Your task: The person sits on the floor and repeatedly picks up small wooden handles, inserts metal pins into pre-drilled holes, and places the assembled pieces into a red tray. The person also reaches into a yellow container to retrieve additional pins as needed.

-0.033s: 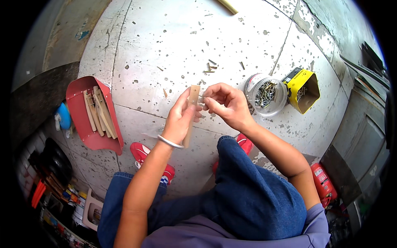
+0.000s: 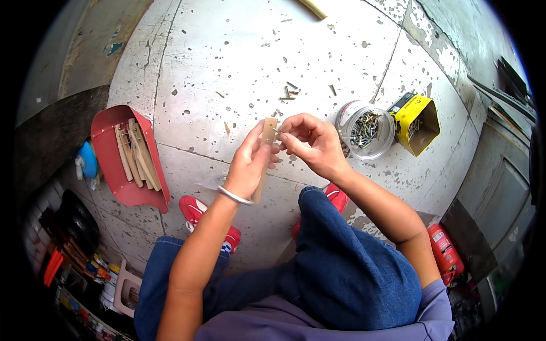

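Note:
My left hand (image 2: 250, 159) is closed round a flat light-brown wooden strip (image 2: 270, 126). Its far end sticks up past my thumb and shows small dark holes, while the near part passes below my palm toward the wrist. Beside that far end, the fingertips of my right hand (image 2: 311, 142) pinch a thin metal pin (image 2: 277, 131), like a screw or nail; its exact kind is too small to tell. The pin's tip is at the strip's edge; whether it sits in a hole I cannot tell. Several loose metal fasteners (image 2: 288, 98) lie on the floor beyond my hands.
To the right stand a clear round tub (image 2: 391, 132) of metal fasteners and a yellow box (image 2: 420, 105) holding more. At left, a red dustpan-like scoop (image 2: 122, 190) holds several wooden pieces (image 2: 149, 165). A red fire extinguisher (image 2: 445, 250) is at lower right; a wooden stick (image 2: 314, 8) lies far off.
The wooden strip's far end has shifted very slightly to the right, together with my left hand. My right hand keeps its pinch almost in place.

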Demonstrator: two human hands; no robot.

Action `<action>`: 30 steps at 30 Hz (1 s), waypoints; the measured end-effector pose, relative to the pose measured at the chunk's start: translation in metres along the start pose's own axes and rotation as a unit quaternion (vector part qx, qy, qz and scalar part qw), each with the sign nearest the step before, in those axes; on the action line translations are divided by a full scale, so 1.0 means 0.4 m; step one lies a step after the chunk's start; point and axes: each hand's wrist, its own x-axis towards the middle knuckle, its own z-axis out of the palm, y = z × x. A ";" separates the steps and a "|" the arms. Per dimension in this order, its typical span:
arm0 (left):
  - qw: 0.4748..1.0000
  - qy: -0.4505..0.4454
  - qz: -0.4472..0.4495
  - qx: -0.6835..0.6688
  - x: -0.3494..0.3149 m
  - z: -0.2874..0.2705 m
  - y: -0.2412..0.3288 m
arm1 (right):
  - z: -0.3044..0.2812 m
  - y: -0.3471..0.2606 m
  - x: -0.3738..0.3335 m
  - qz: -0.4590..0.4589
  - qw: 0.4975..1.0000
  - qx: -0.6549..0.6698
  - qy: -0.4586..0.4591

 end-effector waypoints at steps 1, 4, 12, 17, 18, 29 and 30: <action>1.000 -0.006 0.000 0.008 -0.001 0.005 0.004 | -0.003 -0.002 0.004 -0.015 0.999 -0.033 0.001; 1.000 -0.018 0.001 0.017 -0.006 0.012 0.006 | -0.005 -0.001 0.007 -0.029 0.996 -0.083 0.011; 1.000 -0.004 -0.001 0.008 -0.007 0.014 0.009 | -0.020 -0.011 0.013 -0.025 0.996 -0.086 0.018; 0.994 -0.030 -0.006 -0.102 -0.004 0.015 0.044 | -0.034 -0.010 0.004 -0.006 0.995 -0.095 0.021; 0.994 -0.042 -0.001 -0.102 -0.003 0.016 0.047 | -0.034 -0.008 0.000 -0.004 0.994 -0.105 0.017; 0.891 -0.179 -0.099 -0.406 0.011 0.008 0.036 | -0.043 0.004 -0.028 -0.011 0.996 -0.087 0.031; 0.891 -0.181 -0.100 -0.404 0.013 0.010 0.035 | -0.044 0.002 -0.030 -0.009 0.996 -0.086 0.032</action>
